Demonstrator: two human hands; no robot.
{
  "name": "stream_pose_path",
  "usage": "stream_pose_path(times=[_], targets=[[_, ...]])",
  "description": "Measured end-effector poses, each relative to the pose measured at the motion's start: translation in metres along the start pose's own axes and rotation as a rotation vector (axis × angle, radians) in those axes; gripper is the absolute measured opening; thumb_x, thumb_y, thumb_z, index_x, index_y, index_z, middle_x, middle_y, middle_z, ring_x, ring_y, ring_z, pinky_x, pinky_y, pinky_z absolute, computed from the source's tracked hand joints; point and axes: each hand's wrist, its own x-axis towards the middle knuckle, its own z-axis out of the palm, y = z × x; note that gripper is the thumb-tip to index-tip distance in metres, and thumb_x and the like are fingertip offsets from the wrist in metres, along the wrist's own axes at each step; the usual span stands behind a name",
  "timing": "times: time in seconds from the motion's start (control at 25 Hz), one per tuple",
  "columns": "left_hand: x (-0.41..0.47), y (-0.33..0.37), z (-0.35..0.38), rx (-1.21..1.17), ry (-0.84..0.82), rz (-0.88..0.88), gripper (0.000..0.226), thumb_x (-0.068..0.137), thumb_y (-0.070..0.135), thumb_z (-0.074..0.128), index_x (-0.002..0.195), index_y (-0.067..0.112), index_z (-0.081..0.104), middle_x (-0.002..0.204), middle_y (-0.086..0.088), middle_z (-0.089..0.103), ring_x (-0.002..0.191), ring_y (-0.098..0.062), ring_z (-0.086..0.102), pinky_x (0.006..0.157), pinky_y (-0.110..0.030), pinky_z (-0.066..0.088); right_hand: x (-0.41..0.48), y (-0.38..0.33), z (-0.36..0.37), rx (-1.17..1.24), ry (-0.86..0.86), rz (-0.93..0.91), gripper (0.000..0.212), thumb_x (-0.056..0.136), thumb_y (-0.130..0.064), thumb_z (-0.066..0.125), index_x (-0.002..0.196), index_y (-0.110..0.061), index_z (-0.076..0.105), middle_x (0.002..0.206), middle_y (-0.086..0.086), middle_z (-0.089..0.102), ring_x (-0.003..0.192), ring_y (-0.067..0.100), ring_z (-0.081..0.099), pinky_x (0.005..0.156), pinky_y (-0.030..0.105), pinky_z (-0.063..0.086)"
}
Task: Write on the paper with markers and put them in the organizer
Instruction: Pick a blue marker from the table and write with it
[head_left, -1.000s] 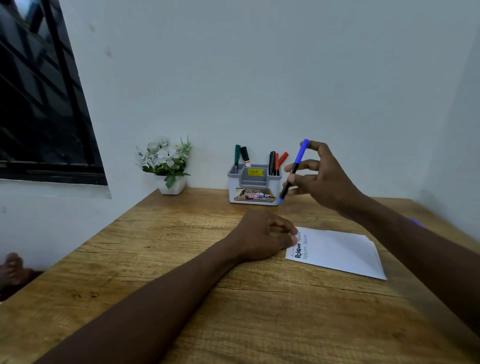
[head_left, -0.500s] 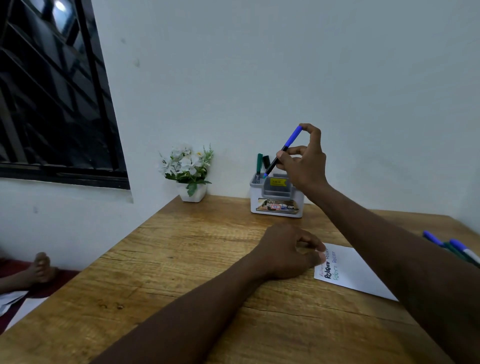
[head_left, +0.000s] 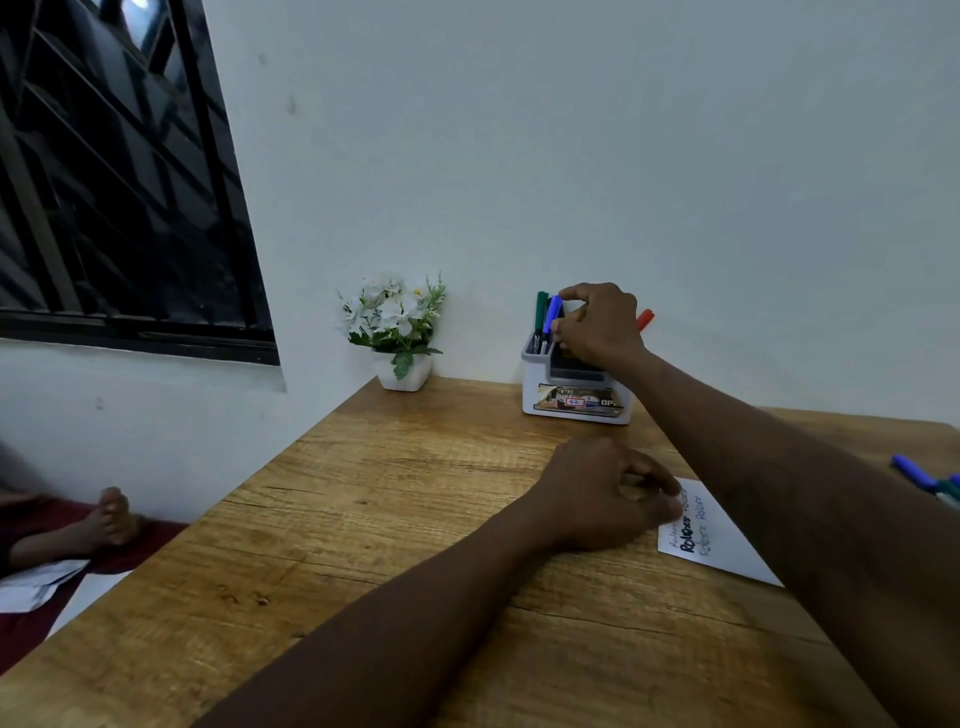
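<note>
My right hand (head_left: 597, 325) reaches over the white and grey organizer (head_left: 574, 402) at the back of the table and pinches the top of a blue marker (head_left: 552, 314), whose lower end is inside the organizer's left compartment beside a green marker (head_left: 541, 310). A red marker (head_left: 644, 319) sticks out behind my hand on the right. My left hand (head_left: 605, 496) rests in a loose fist on the left edge of the white paper (head_left: 727, 551), which bears several written lines. More markers (head_left: 922, 475) lie on the table at the far right.
A small white pot of white flowers (head_left: 397, 332) stands by the wall left of the organizer. The wooden table (head_left: 363, 545) ends at its left edge, beyond which someone's foot (head_left: 111, 514) rests on the floor. A dark barred window (head_left: 114, 171) fills the upper left.
My right hand carried the blue marker from above the paper to the organizer and lowered it into the left compartment. My view swung left. My left hand stayed on the paper.
</note>
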Motion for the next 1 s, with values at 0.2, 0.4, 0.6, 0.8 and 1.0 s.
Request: stream_pose_path(times=[0.2, 0.4, 0.6, 0.8, 1.0], targets=[[0.000, 0.001, 0.000, 0.002, 0.010, 0.007, 0.030, 0.091, 0.039, 0.071, 0.117, 0.024, 0.076, 0.123, 0.006, 0.073, 0.110, -0.010, 0.067, 0.094, -0.034, 0.057, 0.003, 0.002, -0.013, -0.119, -0.141, 0.003, 0.055, 0.082, -0.004, 0.074, 0.136, -0.006, 0.064, 0.125, 0.011, 0.073, 0.114, 0.027, 0.068, 0.105, 0.043, 0.051], [0.000, 0.002, 0.000, -0.006, 0.017, -0.002, 0.028, 0.090, 0.037, 0.072, 0.116, 0.025, 0.077, 0.123, 0.007, 0.073, 0.111, -0.008, 0.066, 0.097, -0.033, 0.055, -0.012, 0.008, -0.027, -0.098, -0.147, -0.004, 0.055, 0.088, -0.003, 0.069, 0.142, -0.002, 0.056, 0.115, 0.009, 0.077, 0.112, 0.019, 0.069, 0.103, 0.027, 0.046], [0.001, 0.002, 0.001, -0.013, 0.022, -0.015, 0.028, 0.089, 0.039, 0.073, 0.115, 0.029, 0.077, 0.122, 0.012, 0.073, 0.107, 0.001, 0.064, 0.096, -0.019, 0.052, -0.042, 0.014, -0.062, -0.041, -0.034, -0.126, 0.038, 0.084, -0.002, 0.069, 0.121, -0.008, 0.073, 0.104, 0.007, 0.079, 0.094, 0.013, 0.073, 0.093, 0.022, 0.057], [0.003, 0.003, 0.002, 0.024, 0.042, -0.046, 0.027, 0.090, 0.037, 0.072, 0.115, 0.030, 0.076, 0.122, 0.015, 0.072, 0.088, 0.018, 0.055, 0.078, 0.003, 0.037, -0.087, 0.030, -0.096, 0.018, 0.018, -0.164, 0.021, 0.083, -0.001, 0.072, 0.101, -0.009, 0.080, 0.086, 0.000, 0.076, 0.077, 0.010, 0.073, 0.080, 0.030, 0.064], [0.000, 0.004, 0.003, 0.063, 0.068, -0.042, 0.024, 0.090, 0.036, 0.072, 0.114, 0.033, 0.076, 0.123, 0.016, 0.071, 0.088, 0.021, 0.053, 0.072, 0.002, 0.037, -0.130, 0.045, -0.123, -0.005, -0.031, -0.109, 0.015, 0.081, -0.005, 0.076, 0.091, -0.014, 0.082, 0.074, -0.004, 0.077, 0.062, 0.001, 0.070, 0.074, 0.028, 0.062]])
